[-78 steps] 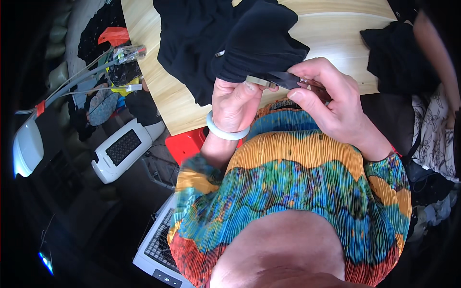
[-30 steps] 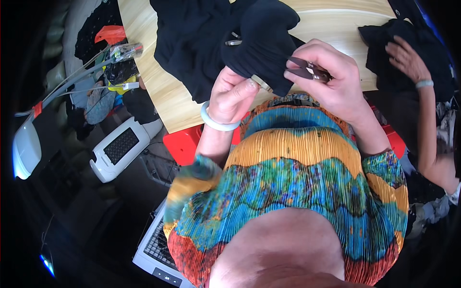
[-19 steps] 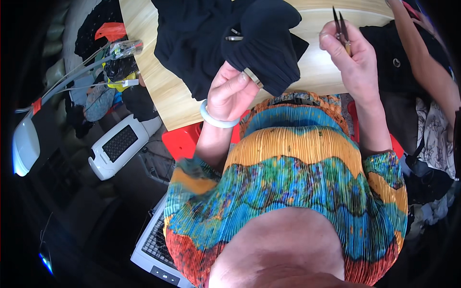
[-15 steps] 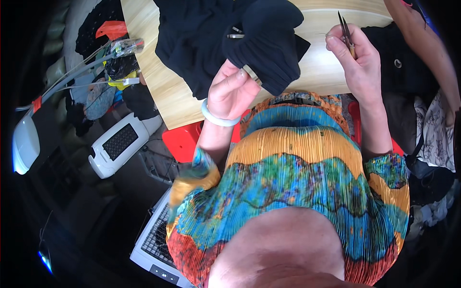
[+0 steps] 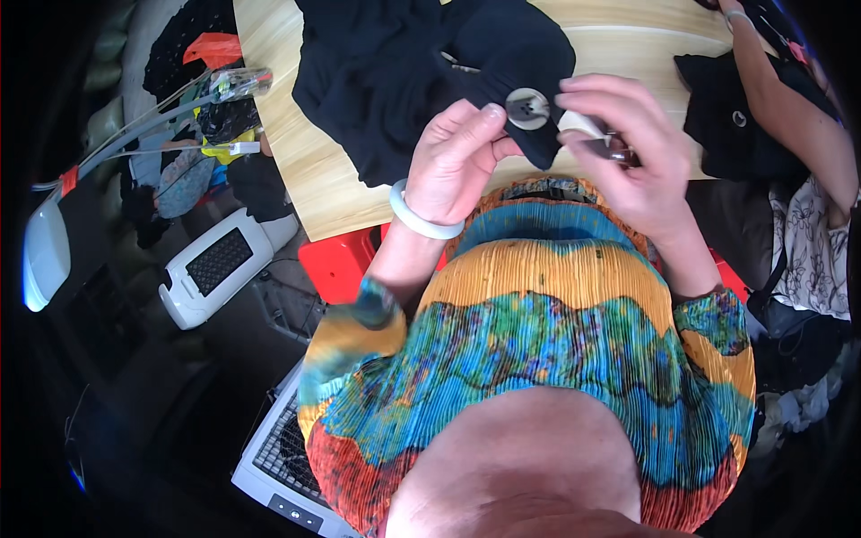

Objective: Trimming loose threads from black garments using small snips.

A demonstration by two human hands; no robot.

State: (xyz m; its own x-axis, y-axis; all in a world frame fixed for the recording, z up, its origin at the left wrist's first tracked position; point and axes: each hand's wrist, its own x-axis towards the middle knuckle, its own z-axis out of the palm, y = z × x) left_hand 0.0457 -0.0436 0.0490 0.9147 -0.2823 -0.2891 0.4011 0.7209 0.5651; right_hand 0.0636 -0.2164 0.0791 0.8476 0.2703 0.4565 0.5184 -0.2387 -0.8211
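Note:
My left hand (image 5: pixel 453 166), with a pale bangle (image 5: pixel 421 215) on its wrist, pinches the edge of a black garment (image 5: pixel 377 99) lying over the table. Beside its fingertips a large round grey-and-black button (image 5: pixel 527 108) faces up on the cloth. Close to the button's right side, my right hand (image 5: pixel 641 148) is curled around small thread snips (image 5: pixel 621 155), mostly hidden in the palm. A pale rounded thing (image 5: pixel 581 125) shows by its fingers; I cannot tell whether the hand grips it. Another button (image 5: pixel 459 63) shows edge-on farther up the garment.
The wooden table (image 5: pixel 269 99) carries a second black garment (image 5: pixel 717 99) at right, with another person's arm (image 5: pixel 785 117) over it. Red stools (image 5: pixel 336 264) stand below the table. A lamp (image 5: pixel 47 260), a white device (image 5: pixel 220 269) and heaped cloth and bags lie left.
My right hand has come left and down, from apart to close beside my left hand. The button at my left fingertips has turned from edge-on to face up.

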